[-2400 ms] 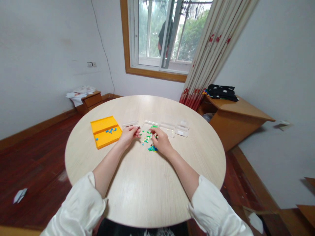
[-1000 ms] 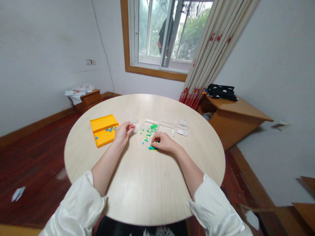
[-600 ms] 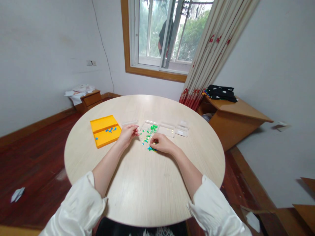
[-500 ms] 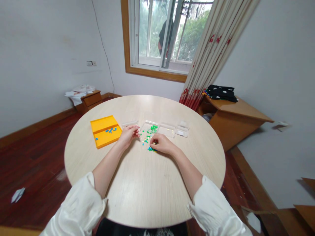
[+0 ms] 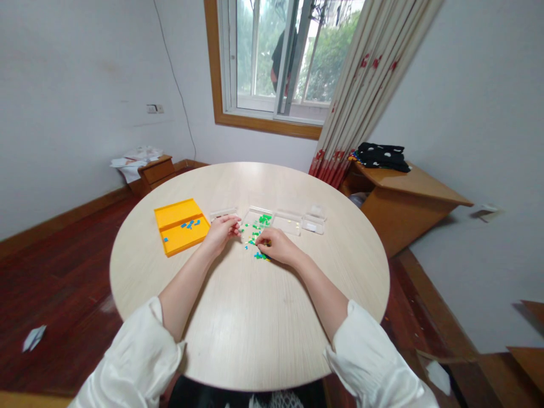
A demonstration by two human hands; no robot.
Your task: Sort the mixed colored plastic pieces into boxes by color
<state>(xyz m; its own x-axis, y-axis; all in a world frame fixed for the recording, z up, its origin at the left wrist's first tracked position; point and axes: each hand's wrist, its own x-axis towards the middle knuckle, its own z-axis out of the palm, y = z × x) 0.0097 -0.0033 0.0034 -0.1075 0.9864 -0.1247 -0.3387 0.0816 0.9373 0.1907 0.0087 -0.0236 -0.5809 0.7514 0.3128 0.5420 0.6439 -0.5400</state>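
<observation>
My left hand (image 5: pixel 221 233) is raised over the table left of the loose pieces, fingers curled together; whatever they hold is too small to make out. My right hand (image 5: pixel 277 245) bends down over the scattered small green, yellow and blue pieces (image 5: pixel 247 247), thumb and fingertips pinched at them. Its fingers hide what is between them. Close below it lies a small cluster of blue, green and yellow pieces (image 5: pixel 260 256). Beyond the hands, a clear plastic box (image 5: pixel 251 216) contains green pieces (image 5: pixel 265 220).
An open yellow case (image 5: pixel 182 247) with several blue pieces (image 5: pixel 190 224) is at the left. More clear boxes (image 5: pixel 287 222) (image 5: pixel 313 224) stand right of the green one, and another (image 5: pixel 224 212) sits behind my left hand. All rest on a round pale table (image 5: pixel 249 334).
My right hand has shifted slightly away from me and left, off the near cluster toward the loose pieces, uncovering more of that cluster. My left hand stays about where it was.
</observation>
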